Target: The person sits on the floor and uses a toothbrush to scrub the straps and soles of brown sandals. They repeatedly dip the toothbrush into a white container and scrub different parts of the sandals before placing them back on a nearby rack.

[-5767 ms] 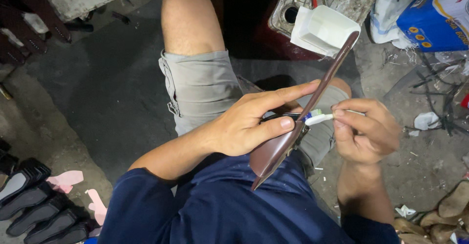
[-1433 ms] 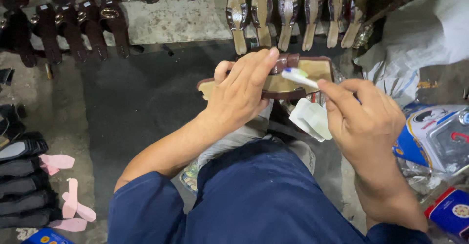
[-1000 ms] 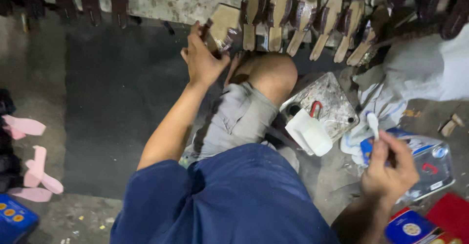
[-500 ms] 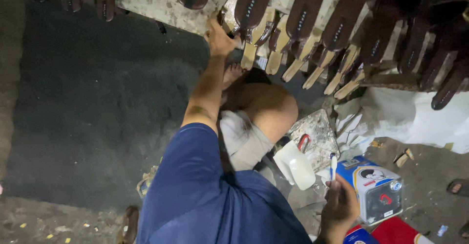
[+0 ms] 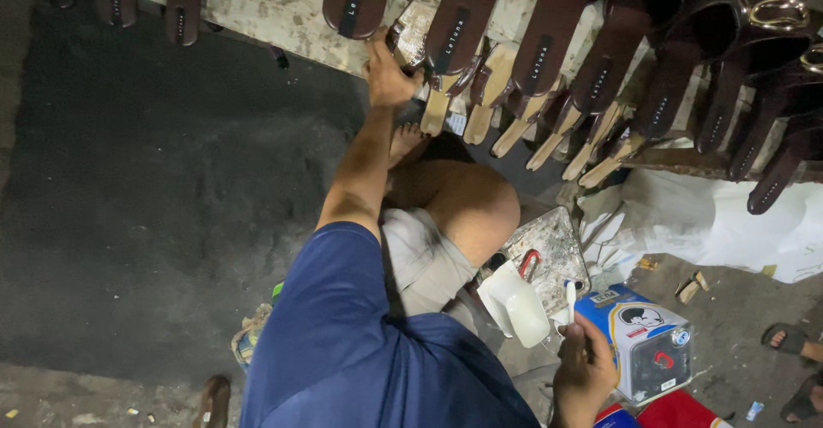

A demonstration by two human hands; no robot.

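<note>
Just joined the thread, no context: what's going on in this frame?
A seated person in a blue shirt works on footwear. The left hand reaches forward and grips a sandal sole at a row of brown sandals leaning against a pale ledge. The right hand holds a small white brush upright beside a white container and a blue tin. A white bag lies to the right.
</note>
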